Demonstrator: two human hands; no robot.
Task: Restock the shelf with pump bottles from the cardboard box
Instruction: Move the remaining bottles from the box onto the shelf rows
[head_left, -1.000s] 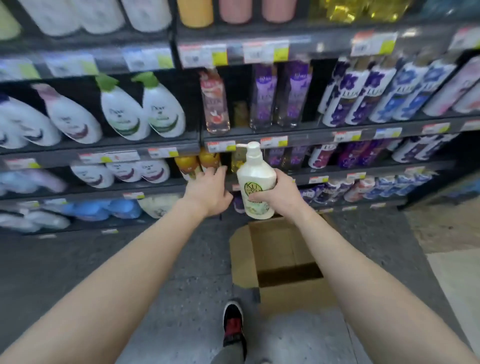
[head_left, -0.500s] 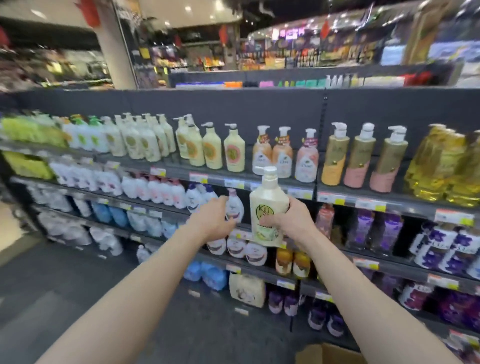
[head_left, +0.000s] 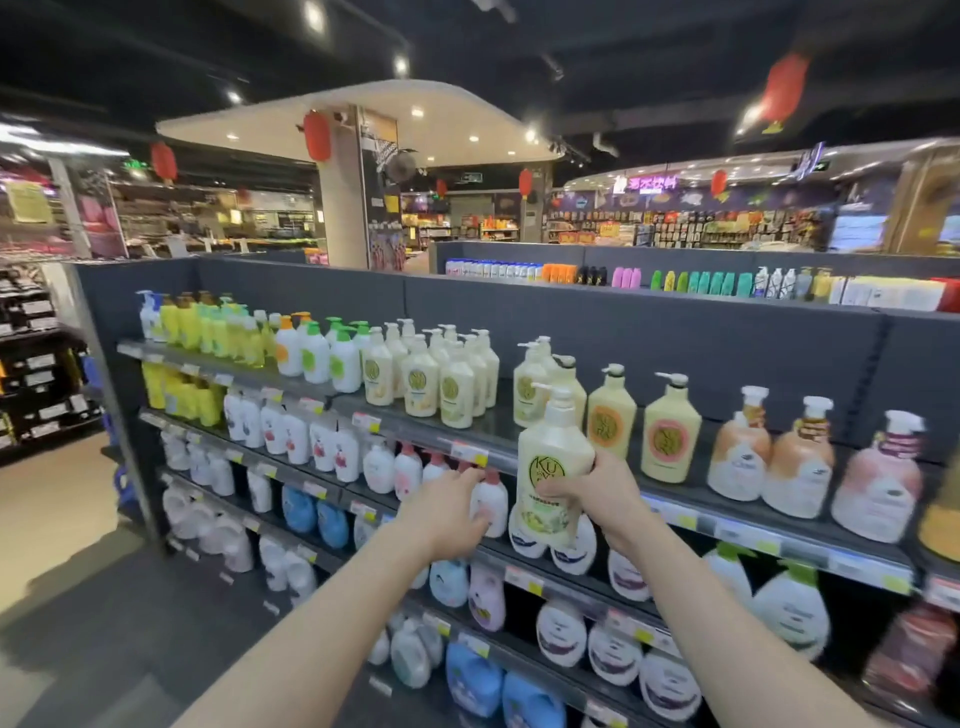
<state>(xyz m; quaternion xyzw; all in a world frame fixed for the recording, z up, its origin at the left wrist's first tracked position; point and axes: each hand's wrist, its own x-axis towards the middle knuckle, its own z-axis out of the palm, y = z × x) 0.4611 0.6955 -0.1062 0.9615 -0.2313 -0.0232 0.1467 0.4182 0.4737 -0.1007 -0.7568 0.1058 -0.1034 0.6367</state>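
Note:
My right hand (head_left: 597, 493) grips a cream pump bottle (head_left: 553, 462) with a green-and-yellow label, upright, in front of the top shelf (head_left: 498, 441). Just behind it on that shelf stand matching cream bottles (head_left: 530, 384), and a group of several more (head_left: 431, 379) to the left, with a bare gap between the two groups. My left hand (head_left: 447, 512) reaches forward beside the bottle, fingers apart, holding nothing, in front of the second shelf's white bottles. The cardboard box is out of view.
Yellow pump bottles with round labels (head_left: 670, 431) and peach-and-white ones (head_left: 795, 462) stand to the right on the top shelf. Lower shelves hold white, pink and blue bottles (head_left: 467, 670). The aisle floor (head_left: 78, 649) lies to the left. Another shelf unit (head_left: 727, 283) stands behind.
My view has swung up from the box on the floor to the top shelf. The right hand has lifted the cream bottle to top-shelf height; the left hand stays alongside, holding nothing.

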